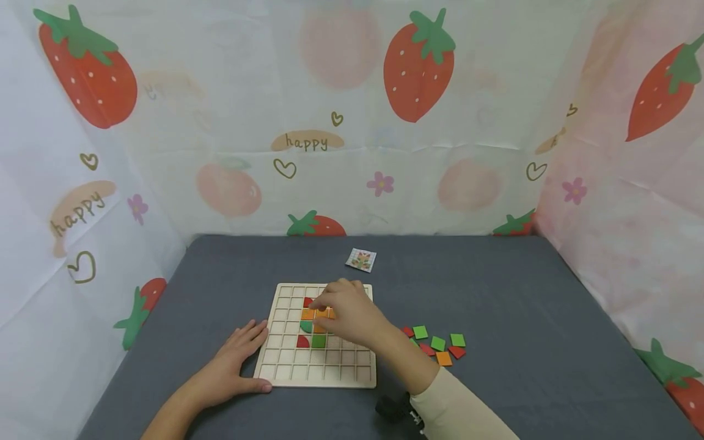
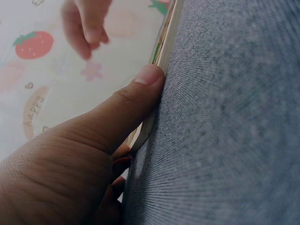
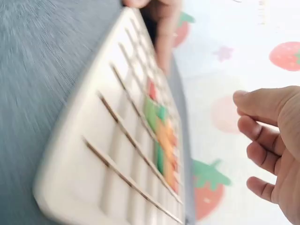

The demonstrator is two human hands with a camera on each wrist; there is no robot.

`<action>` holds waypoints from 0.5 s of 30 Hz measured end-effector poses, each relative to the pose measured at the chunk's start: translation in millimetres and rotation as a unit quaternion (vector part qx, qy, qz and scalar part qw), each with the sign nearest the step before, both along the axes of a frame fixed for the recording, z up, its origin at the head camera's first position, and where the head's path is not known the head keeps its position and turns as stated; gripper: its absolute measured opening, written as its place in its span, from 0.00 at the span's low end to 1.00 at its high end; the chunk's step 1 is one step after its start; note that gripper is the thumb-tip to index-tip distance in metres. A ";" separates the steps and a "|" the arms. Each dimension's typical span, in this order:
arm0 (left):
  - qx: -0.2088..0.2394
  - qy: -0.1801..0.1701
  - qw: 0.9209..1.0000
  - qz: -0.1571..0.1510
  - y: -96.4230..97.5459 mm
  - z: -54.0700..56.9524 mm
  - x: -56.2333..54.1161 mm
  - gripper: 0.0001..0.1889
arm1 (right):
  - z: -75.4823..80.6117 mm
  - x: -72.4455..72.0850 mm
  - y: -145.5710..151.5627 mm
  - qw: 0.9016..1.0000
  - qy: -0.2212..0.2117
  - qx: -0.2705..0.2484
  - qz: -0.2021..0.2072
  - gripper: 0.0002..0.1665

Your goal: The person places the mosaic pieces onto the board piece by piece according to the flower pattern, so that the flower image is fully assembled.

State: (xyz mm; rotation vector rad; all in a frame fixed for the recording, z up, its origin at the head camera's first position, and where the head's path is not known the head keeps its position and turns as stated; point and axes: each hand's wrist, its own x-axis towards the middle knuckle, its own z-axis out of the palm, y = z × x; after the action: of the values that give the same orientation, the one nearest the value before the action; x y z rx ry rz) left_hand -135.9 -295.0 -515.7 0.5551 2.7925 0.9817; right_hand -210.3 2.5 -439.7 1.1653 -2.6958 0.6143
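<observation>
A pale wooden grid board (image 1: 288, 373) lies on the table with coloured tiles in its middle cells. Among them are orange squares (image 1: 307, 314), a green square (image 1: 318, 341), a darker green rounded tile (image 1: 305, 327) and red tiles (image 1: 303, 342). My left hand (image 1: 233, 360) rests at the board's near left corner, thumb against the front edge, fingers against the left side. Above the tiles hovers my right hand (image 1: 352, 315), hiding part of the pattern. In the right wrist view its fingers (image 3: 262, 157) are loosely bent, with no tile visible between them.
Loose tiles lie right of the board: green squares (image 1: 458, 340), red pieces (image 1: 456, 352) and an orange square (image 1: 443, 359). Behind the board is a small printed card (image 1: 361, 260). A black object (image 1: 392, 408) shows by the right sleeve. Strawberry-print cloth (image 1: 341, 110) surrounds the grey table (image 1: 522, 293).
</observation>
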 end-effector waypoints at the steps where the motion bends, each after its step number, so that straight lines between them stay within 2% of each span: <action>1: -0.001 -0.004 1.000 0.003 -0.1 -0.5 -0.2 0.61 | 5.2 -0.5 6.6 1.000 0.006 -0.003 0.001 0.13; 8: 0.003 -0.014 1.000 0.008 -1.7 -3.5 -1.3 0.61 | 33.2 1.9 56.4 0.999 0.038 -0.007 -0.006 0.13; 15: 0.000 -0.018 1.000 0.008 -1.7 -2.1 -2.1 0.61 | 41.6 9.0 106.8 0.998 0.050 -0.016 -0.025 0.15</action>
State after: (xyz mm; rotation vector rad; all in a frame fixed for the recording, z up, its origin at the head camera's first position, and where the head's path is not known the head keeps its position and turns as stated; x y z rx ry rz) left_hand -138.0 -296.8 -517.7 0.5110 2.7688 0.9860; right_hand -201.3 109.3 -398.1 1.0882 -2.6126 0.5725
